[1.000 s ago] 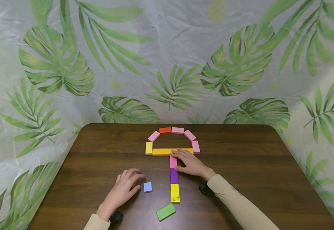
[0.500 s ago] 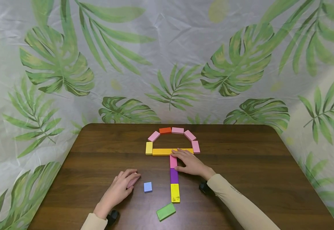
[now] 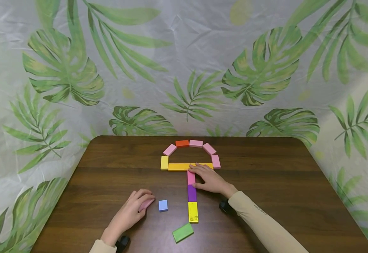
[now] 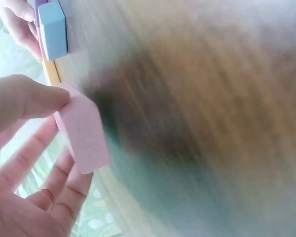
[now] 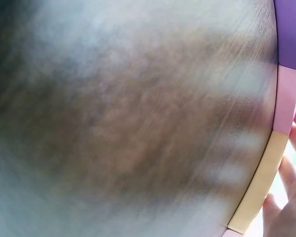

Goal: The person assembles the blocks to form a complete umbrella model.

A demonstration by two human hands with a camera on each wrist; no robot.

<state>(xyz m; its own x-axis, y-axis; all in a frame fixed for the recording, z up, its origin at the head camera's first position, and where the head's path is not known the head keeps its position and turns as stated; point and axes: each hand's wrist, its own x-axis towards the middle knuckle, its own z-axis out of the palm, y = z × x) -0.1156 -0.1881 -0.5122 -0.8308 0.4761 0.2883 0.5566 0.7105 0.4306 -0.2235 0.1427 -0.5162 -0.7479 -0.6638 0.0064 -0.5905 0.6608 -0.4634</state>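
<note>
In the head view my left hand (image 3: 125, 214) holds a pink block (image 3: 146, 204) just left of a small blue block (image 3: 163, 205). The left wrist view shows thumb and fingers pinching that pink block (image 4: 84, 136) by its edges, tilted. My right hand (image 3: 211, 180) rests with extended fingers over the right part of a long orange-yellow block (image 3: 177, 167) and the pink block (image 3: 191, 178) below it. A purple block (image 3: 191, 193) and a yellow block (image 3: 193, 212) continue that line downward. The right wrist view shows fingertips at the long block's (image 5: 259, 182) side.
Pink, red and pale yellow blocks form an arch above the long block, with a red block (image 3: 182, 143) at its top. A green block (image 3: 182, 232) lies angled below the yellow one. Behind the brown table (image 3: 282, 211) hangs a leaf-patterned cloth (image 3: 202, 52).
My left hand has drawn back to the left, away from the blue block, and the pink block in it has come into view. My right hand has stayed in place.
</note>
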